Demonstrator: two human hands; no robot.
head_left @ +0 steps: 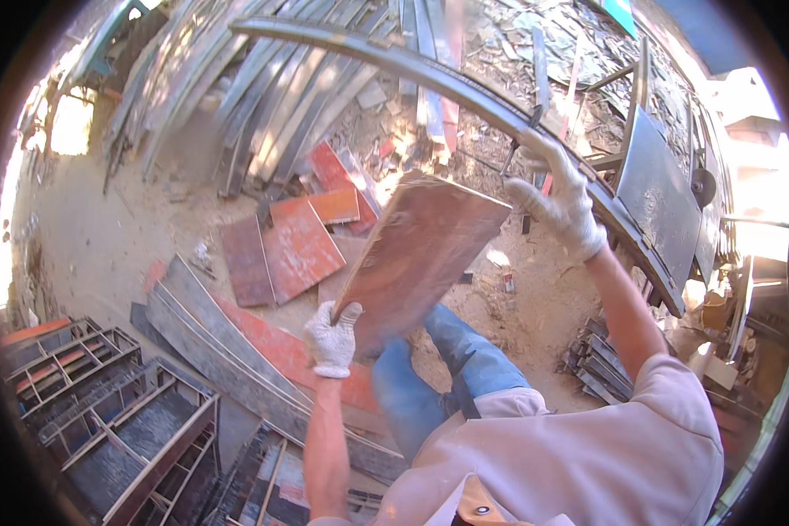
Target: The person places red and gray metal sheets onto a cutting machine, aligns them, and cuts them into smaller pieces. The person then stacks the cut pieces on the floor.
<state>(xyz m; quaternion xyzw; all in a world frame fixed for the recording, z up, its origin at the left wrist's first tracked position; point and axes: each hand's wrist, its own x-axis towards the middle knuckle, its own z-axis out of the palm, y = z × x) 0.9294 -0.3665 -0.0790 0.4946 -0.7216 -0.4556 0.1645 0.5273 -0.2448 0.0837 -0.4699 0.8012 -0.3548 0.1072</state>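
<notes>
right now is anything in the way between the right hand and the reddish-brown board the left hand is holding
Nothing visible stands between them: the right hand, fingers spread, is beside the right corner of the board. The long dark rail passes beyond that hand, not between.

Gripping firmly, the white-gloved left hand [330,342] is curled tight, the bare left forearm [327,425] nearly straight below it. Ahead and to its right, the gloved right hand [565,202] is extended, its fingers [543,151] parted, the bare right forearm [624,302] slanting back and outward from it.
</notes>
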